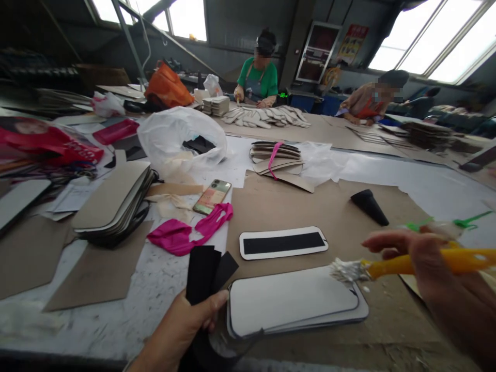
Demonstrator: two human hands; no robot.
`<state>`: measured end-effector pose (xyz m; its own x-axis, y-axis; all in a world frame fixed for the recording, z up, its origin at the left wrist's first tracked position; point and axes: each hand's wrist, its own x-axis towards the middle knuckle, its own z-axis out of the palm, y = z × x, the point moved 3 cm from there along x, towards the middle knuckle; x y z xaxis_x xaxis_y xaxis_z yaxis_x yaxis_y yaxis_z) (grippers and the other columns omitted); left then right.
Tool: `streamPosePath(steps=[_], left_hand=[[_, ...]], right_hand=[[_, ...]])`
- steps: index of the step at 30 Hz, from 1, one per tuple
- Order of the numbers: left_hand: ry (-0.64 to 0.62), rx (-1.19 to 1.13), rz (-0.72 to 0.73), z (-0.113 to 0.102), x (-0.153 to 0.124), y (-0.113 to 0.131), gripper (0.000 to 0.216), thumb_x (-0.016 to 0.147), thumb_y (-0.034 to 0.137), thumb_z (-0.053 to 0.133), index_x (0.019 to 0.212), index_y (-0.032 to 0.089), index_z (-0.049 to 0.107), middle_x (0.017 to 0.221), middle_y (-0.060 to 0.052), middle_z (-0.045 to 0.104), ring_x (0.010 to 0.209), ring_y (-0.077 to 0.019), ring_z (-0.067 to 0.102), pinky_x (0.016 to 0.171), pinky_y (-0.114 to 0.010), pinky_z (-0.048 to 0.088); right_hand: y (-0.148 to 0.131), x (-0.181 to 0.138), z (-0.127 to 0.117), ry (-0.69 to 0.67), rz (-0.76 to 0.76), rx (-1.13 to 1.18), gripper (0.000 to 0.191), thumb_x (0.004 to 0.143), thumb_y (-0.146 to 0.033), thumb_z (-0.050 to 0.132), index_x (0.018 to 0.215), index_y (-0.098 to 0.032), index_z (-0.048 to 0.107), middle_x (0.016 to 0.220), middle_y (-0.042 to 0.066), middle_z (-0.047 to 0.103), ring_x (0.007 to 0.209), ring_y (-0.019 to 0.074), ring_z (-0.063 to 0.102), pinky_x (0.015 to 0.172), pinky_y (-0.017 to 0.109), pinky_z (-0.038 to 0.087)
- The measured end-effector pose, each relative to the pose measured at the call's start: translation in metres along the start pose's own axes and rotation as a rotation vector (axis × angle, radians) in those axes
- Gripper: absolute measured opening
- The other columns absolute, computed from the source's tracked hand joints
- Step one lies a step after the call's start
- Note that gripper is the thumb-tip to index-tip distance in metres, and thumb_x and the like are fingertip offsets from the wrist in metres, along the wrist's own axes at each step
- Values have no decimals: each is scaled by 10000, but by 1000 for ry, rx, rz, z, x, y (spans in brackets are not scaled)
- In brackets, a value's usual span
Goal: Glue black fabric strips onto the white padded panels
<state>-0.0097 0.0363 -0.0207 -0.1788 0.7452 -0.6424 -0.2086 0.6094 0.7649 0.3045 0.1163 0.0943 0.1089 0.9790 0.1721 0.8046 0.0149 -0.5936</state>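
Head view, from the left: a red bag [46, 144] lies at the table's edge, then a thick stack [112, 199] of pale boards. A white bag [155, 137] sits behind a phone [213, 197] and a crumpled pink cloth [170, 237]. The left hand [188, 318] is closed on black strips [199, 268] — they stand up past the thumb, whose tip is at the left end of the white panels [290, 299]. These panels lie near the front on a brown sheet [321, 206], slightly fanned, the top one short of the lower at the right. Just behind them is a small panel [284, 253] with a black band [284, 242] along its middle. Further back lies a tied bundle [277, 152], and beyond it a person in green [267, 77] works at the far table. The right hand [434, 274] grips a yellow brush [395, 264] — bristles thick with white paste, over the panels' right end (whether they touch, I cannot tell). Behind the brush lies a black cone [370, 206]; another person [368, 103] bends over the far table.
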Motion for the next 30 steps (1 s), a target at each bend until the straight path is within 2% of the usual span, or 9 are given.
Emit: streamPosePath(steps=[3, 5, 7, 10, 12, 15, 20, 26, 30], left_hand=[[4, -19, 43, 9, -5, -10, 376, 526, 426, 742, 728, 155, 578, 413, 69, 494, 420, -84, 413, 445, -199, 300], [9, -46, 58, 11, -6, -13, 401, 534, 390, 740, 819, 155, 586, 454, 73, 514, 438, -82, 416, 448, -195, 302], [-9, -62, 59, 12, -7, -15, 402, 551, 375, 734, 848, 149, 586, 476, 74, 515, 453, -79, 417, 454, -193, 309], [-70, -93, 60, 12, -7, -18, 393, 580, 377, 720, 863, 136, 592, 542, 48, 563, 488, -86, 445, 479, -198, 341], [-82, -109, 81, 11, -5, -20, 376, 594, 367, 711, 869, 138, 595, 580, 35, 587, 506, -93, 460, 490, -204, 357], [-38, -77, 122, 10, -3, -22, 320, 601, 341, 703, 829, 146, 591, 514, 58, 541, 469, -86, 432, 463, -202, 334], [-10, -45, 136, 10, 0, -24, 322, 587, 365, 693, 791, 154, 562, 452, 77, 494, 427, -89, 425, 450, -211, 329], [108, 33, 184, 11, -1, -24, 367, 536, 411, 689, 768, 177, 526, 445, 82, 491, 400, -98, 421, 421, -221, 318], [157, 87, 191, 12, 0, -26, 309, 544, 381, 677, 725, 197, 507, 434, 82, 483, 386, -106, 415, 405, -230, 313]], right_hand=[[-28, -29, 19, -172, 19, 202, 649, 782, -720, 216, 771, -232, 644, 644, 67, 614, 541, 185, 567, 481, 292, 472], [-44, -48, 47, -308, 94, 474, 609, 778, -714, 274, 761, -214, 623, 617, 50, 594, 504, 160, 540, 445, 267, 458], [-56, -63, 76, -356, 178, 692, 541, 765, -692, 376, 722, -199, 595, 595, 27, 573, 498, 140, 527, 444, 246, 448], [-65, -80, 109, -413, 289, 781, 405, 725, -588, 563, 697, -184, 558, 534, -17, 549, 465, 108, 507, 459, 218, 426], [-64, -85, 119, -411, 332, 743, 351, 694, -521, 634, 696, -182, 543, 520, -36, 549, 446, 94, 498, 473, 212, 410], [-53, -87, 116, -333, 309, 619, 324, 697, -505, 631, 696, -193, 543, 523, -44, 543, 456, 106, 506, 498, 231, 408], [-40, -87, 90, -114, 184, 350, 292, 723, -495, 603, 657, -216, 548, 545, -39, 518, 472, 125, 505, 513, 258, 411], [-46, -94, 103, -191, 186, 531, 300, 764, -495, 561, 669, -213, 524, 581, -35, 514, 449, 116, 501, 465, 249, 425], [-22, -80, 84, -77, 26, 243, 267, 804, -429, 535, 655, -207, 531, 650, 0, 521, 553, 143, 524, 532, 270, 440]])
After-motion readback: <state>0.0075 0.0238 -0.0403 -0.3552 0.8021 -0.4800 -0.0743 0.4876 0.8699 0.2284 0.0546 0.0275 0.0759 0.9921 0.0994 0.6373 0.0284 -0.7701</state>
